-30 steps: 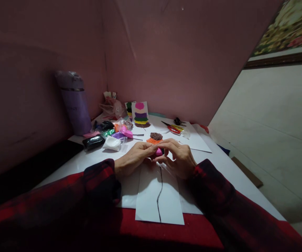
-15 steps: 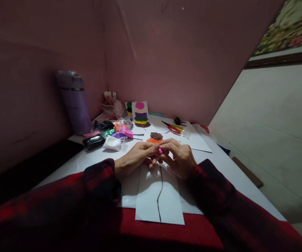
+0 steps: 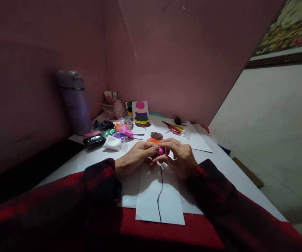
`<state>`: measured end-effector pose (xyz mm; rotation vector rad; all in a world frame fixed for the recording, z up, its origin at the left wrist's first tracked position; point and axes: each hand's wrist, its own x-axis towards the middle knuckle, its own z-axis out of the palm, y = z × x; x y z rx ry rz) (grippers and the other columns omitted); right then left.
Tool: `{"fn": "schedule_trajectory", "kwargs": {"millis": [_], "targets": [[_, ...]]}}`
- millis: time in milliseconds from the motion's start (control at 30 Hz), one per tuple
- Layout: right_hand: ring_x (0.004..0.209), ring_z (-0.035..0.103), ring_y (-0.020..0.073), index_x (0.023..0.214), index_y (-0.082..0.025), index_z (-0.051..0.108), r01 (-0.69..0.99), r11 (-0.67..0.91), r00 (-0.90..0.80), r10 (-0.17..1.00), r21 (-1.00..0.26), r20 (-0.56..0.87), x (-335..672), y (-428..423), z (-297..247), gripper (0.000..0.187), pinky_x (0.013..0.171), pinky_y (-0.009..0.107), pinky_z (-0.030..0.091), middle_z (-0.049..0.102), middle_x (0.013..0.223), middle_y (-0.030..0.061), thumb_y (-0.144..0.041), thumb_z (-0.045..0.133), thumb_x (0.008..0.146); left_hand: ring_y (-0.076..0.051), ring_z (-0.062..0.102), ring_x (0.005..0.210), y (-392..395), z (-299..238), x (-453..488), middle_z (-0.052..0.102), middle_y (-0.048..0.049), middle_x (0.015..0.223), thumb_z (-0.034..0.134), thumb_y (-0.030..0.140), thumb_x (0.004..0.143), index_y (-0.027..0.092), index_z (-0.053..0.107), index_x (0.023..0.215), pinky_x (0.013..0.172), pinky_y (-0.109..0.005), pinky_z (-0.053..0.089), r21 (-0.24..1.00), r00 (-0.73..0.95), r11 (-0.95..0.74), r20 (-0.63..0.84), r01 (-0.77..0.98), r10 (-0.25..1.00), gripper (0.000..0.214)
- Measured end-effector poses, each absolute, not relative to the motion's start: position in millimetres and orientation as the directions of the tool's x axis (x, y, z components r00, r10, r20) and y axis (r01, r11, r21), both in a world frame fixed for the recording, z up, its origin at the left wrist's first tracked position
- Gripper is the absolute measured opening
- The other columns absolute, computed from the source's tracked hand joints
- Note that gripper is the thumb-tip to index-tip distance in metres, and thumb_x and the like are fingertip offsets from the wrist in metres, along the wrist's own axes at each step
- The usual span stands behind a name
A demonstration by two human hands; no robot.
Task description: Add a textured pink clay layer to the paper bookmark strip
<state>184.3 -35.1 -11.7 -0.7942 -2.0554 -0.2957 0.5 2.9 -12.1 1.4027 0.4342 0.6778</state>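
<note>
Between my fingers is a small lump of bright pink clay [image 3: 160, 151], raised above a white sheet [image 3: 147, 204]. My left hand [image 3: 137, 154] pinches it from the left. My right hand [image 3: 179, 155] has its fingers curled round the lump's right side, with something small and dark at its edge that I cannot make out. A wavy black line [image 3: 159, 196] runs down the sheet below my hands. Just beyond my fingertips lie an orange clay patch [image 3: 154, 140] and a textured brown clay patch [image 3: 156, 135]; my hands partly hide the orange one.
Left of my hands lie several clay packets, among them a white one [image 3: 112, 142] and a black one [image 3: 93, 141]. Behind them stands a purple bottle [image 3: 75, 105]. A card with coloured stripes [image 3: 140, 113] leans at the wall. Red-handled scissors [image 3: 174, 129] lie back right.
The fingers of my right hand have shifted slightly, and more of the pink lump shows between my hands. Everything else stays in place.
</note>
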Motion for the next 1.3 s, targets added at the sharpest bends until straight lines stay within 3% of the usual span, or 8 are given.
{"fn": "schedule_trajectory", "kwargs": {"millis": [133, 433, 600, 700, 767, 900, 1100, 1300], "targets": [[0.067, 0.064, 0.0127, 0.097, -0.017, 0.064, 0.635, 0.767, -0.402, 0.434, -0.096, 0.806, 184.7, -35.4, -12.2, 0.013, 0.056, 0.024, 0.051, 0.070, 0.097, 0.0089, -0.028, 0.060, 0.091, -0.011, 0.053, 0.059, 1.6, -10.4, 0.2, 0.057, -0.0023, 0.070, 0.063, 0.050, 0.083, 0.011, 0.060, 0.078, 0.057, -0.023, 0.042, 0.981, 0.753, 0.037, 0.124, -0.193, 0.646, 0.039], [0.060, 0.060, 0.0103, 0.096, -0.018, 0.063, 0.640, 0.762, -0.396, 0.437, -0.099, 0.808, 184.1, -36.2, -10.9, 0.015, 0.052, 0.023, 0.049, 0.070, 0.095, 0.0079, -0.031, 0.064, 0.088, -0.010, 0.053, 0.057, 2.2, -11.6, -0.5, 0.058, -0.0023, 0.069, 0.060, 0.048, 0.085, 0.012, 0.058, 0.075, 0.057, -0.024, 0.042, 0.981, 0.752, 0.011, 0.142, -0.194, 0.644, 0.038], [0.056, 0.058, 0.0089, 0.089, -0.017, 0.063, 0.641, 0.763, -0.407, 0.429, -0.083, 0.807, 184.9, -35.2, -12.2, 0.013, 0.050, 0.022, 0.048, 0.070, 0.093, 0.0067, -0.031, 0.063, 0.089, -0.010, 0.053, 0.056, 2.4, -12.4, -0.2, 0.058, -0.0014, 0.067, 0.069, 0.044, 0.080, 0.012, 0.059, 0.077, 0.055, -0.023, 0.042, 0.981, 0.735, 0.049, 0.105, -0.185, 0.670, 0.033], [0.058, 0.059, 0.0096, 0.097, -0.017, 0.063, 0.624, 0.776, -0.406, 0.425, -0.094, 0.809, 184.3, -34.8, -12.3, 0.021, 0.053, 0.023, 0.050, 0.070, 0.096, 0.0078, -0.034, 0.068, 0.085, -0.010, 0.053, 0.056, 3.4, -13.1, -0.5, 0.058, -0.0016, 0.066, 0.063, 0.046, 0.084, 0.012, 0.058, 0.073, 0.055, -0.022, 0.041, 0.983, 0.752, 0.006, 0.137, -0.184, 0.645, 0.036], [0.060, 0.061, 0.0095, 0.095, -0.017, 0.063, 0.622, 0.776, -0.400, 0.428, -0.102, 0.810, 183.8, -35.1, -12.2, 0.015, 0.054, 0.022, 0.051, 0.070, 0.095, 0.0072, -0.030, 0.065, 0.088, -0.010, 0.053, 0.058, 3.7, -13.4, -0.5, 0.058, -0.0025, 0.069, 0.059, 0.047, 0.086, 0.012, 0.059, 0.075, 0.056, -0.023, 0.042, 0.982, 0.759, 0.002, 0.143, -0.186, 0.635, 0.037], [0.058, 0.060, 0.0083, 0.089, -0.019, 0.062, 0.639, 0.765, -0.404, 0.420, -0.077, 0.813, 184.0, -35.7, -11.9, 0.008, 0.049, 0.020, 0.048, 0.070, 0.094, 0.0060, -0.021, 0.055, 0.091, -0.011, 0.054, 0.060, 2.6, -12.9, 0.1, 0.061, -0.0042, 0.076, 0.066, 0.045, 0.082, 0.012, 0.060, 0.081, 0.057, -0.024, 0.044, 0.981, 0.742, 0.062, 0.097, -0.184, 0.664, 0.034], [0.057, 0.059, 0.0090, 0.096, -0.018, 0.062, 0.634, 0.769, -0.419, 0.430, -0.081, 0.800, 184.5, -35.4, -11.4, 0.015, 0.050, 0.021, 0.049, 0.070, 0.097, 0.0078, -0.030, 0.063, 0.088, -0.010, 0.053, 0.056, 2.0, -12.0, -0.3, 0.058, -0.0020, 0.068, 0.063, 0.047, 0.083, 0.012, 0.058, 0.073, 0.056, -0.023, 0.042, 0.982, 0.758, 0.021, 0.131, -0.187, 0.639, 0.037], [0.054, 0.058, 0.0076, 0.088, -0.018, 0.062, 0.642, 0.762, -0.407, 0.430, -0.083, 0.806, 184.3, -35.3, -12.0, 0.009, 0.049, 0.021, 0.047, 0.069, 0.094, 0.0060, -0.027, 0.060, 0.090, -0.011, 0.054, 0.059, 2.0, -12.5, -0.3, 0.060, -0.0028, 0.073, 0.068, 0.043, 0.080, 0.012, 0.059, 0.081, 0.056, -0.024, 0.044, 0.977, 0.747, 0.094, 0.085, -0.194, 0.659, 0.032]]}}
